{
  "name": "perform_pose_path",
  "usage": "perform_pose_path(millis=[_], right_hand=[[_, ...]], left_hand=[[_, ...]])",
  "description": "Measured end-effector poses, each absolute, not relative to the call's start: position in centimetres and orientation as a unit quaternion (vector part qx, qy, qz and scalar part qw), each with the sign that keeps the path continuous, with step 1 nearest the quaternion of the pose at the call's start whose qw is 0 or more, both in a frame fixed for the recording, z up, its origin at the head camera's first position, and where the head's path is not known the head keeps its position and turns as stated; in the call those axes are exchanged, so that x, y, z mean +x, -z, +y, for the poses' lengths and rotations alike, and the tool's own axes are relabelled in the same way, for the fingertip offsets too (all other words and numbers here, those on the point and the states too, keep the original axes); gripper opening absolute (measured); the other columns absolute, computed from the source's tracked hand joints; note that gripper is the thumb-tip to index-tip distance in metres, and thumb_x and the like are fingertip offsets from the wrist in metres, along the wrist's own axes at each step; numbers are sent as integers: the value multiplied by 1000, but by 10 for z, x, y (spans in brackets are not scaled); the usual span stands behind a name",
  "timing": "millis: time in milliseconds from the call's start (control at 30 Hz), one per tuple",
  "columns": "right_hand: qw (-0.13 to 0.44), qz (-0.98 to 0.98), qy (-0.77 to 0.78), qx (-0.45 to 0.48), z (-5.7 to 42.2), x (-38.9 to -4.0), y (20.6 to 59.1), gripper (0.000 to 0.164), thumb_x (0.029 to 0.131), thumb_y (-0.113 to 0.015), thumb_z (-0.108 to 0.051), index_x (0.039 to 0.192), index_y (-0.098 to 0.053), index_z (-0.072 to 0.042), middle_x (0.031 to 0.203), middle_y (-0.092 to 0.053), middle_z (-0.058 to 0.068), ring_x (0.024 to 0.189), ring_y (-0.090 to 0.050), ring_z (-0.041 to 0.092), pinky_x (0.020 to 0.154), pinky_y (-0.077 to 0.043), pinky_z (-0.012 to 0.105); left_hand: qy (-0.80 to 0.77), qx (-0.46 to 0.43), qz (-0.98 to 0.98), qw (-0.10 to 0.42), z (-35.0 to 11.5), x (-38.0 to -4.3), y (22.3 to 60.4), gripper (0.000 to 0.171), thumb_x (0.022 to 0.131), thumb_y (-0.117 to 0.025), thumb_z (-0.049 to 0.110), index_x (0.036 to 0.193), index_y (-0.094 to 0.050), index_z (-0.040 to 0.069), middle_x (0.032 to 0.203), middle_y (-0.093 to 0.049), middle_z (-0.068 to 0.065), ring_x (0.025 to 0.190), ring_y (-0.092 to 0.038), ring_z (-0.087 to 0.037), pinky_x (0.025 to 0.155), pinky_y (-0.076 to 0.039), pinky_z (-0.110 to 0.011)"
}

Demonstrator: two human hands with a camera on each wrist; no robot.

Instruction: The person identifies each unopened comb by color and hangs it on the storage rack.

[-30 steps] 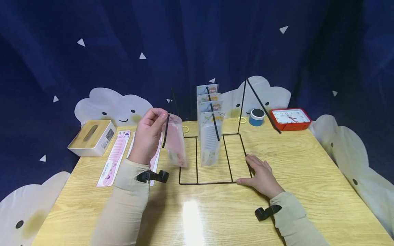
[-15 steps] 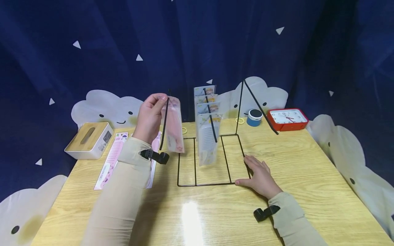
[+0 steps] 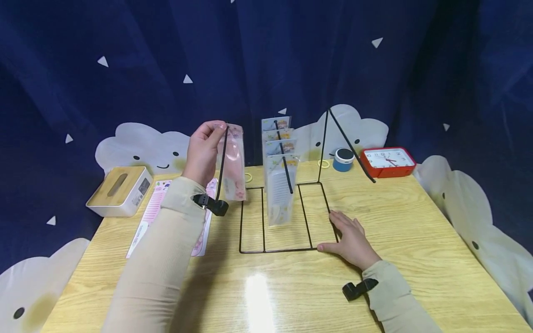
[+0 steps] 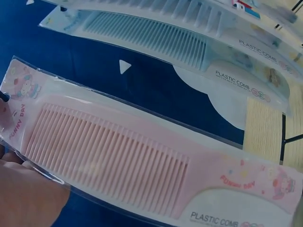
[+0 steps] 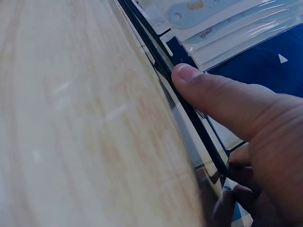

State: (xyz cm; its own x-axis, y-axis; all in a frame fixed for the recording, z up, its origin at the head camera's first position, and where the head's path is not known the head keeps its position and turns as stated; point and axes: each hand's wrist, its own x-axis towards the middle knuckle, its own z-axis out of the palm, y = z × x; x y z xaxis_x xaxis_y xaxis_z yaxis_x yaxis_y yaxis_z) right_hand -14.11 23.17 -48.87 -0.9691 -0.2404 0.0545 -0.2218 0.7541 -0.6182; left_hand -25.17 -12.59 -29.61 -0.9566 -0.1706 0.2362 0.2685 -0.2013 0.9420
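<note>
My left hand (image 3: 201,152) pinches the top of a packaged pink comb (image 3: 234,162), which hangs at the raised back end of the left prong of a black wire display rack (image 3: 287,250). In the left wrist view the comb's clear sleeve (image 4: 109,156) fills the lower half, the prong's tip of black showing at its hole. Several packaged blue and white combs (image 3: 280,199) hang one behind another on the middle prong. My right hand (image 3: 351,240) rests on the rack's front right corner, thumb (image 5: 189,75) against the front bar and fingers by the side bar.
Packaged pink combs (image 3: 151,203) lie on the left of the table, partly hidden by my left arm. Behind them stands a tissue box (image 3: 118,192) with a wooden lid. A bare right prong (image 3: 351,145) slopes toward a red clock (image 3: 387,162) and a small blue cylinder (image 3: 343,160).
My left hand has moved up and back along the left prong, carrying the pink comb with it. The right hand has stayed on the rack's corner.
</note>
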Motion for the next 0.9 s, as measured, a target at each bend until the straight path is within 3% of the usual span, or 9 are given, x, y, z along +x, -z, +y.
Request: perform_pose_path(millis=[167, 433, 633, 767, 900], right_hand=[[9, 937, 326, -127, 231, -142, 489, 109, 72, -88, -48, 150, -37, 8, 156, -35, 27, 146, -25, 43, 116, -6, 63], [9, 937, 326, -125, 230, -140, 488, 110, 72, -88, -49, 150, -37, 9, 156, -34, 27, 146, -25, 43, 116, -6, 63], [14, 937, 328, -122, 230, -139, 487, 109, 72, -88, -46, 150, -36, 8, 157, -33, 27, 147, -24, 43, 117, -5, 62], [15, 936, 329, -123, 231, -139, 487, 108, 72, -88, -46, 150, -36, 8, 157, -34, 27, 147, -24, 43, 117, -5, 62], [17, 936, 330, -123, 231, -140, 487, 108, 72, -88, -46, 150, -37, 8, 157, -34, 26, 147, -24, 43, 117, -5, 62]], left_hand=[[774, -32, -615, 147, -124, -254, 296, 2, 99, -64, 10, 98, -66, 11, 102, -63, 1, 102, -56, -12, 94, -43, -23], [782, -42, -602, 154, -129, -250, 299, 6, 97, -67, 13, 103, -67, 12, 98, -63, 1, 88, -55, -10, 73, -44, -22], [777, -33, -606, 168, -150, -249, 322, 14, 105, -55, 23, 110, -63, 12, 106, -64, -2, 96, -60, -14, 84, -44, -28], [750, 28, -642, 159, -173, -252, 355, 17, 106, -51, 23, 113, -59, 9, 120, -64, -10, 110, -63, -20, 93, -43, -34], [686, 104, -706, 140, -195, -252, 398, 26, 104, -55, 21, 122, -60, 2, 127, -61, -12, 113, -59, -19, 96, -45, -34]])
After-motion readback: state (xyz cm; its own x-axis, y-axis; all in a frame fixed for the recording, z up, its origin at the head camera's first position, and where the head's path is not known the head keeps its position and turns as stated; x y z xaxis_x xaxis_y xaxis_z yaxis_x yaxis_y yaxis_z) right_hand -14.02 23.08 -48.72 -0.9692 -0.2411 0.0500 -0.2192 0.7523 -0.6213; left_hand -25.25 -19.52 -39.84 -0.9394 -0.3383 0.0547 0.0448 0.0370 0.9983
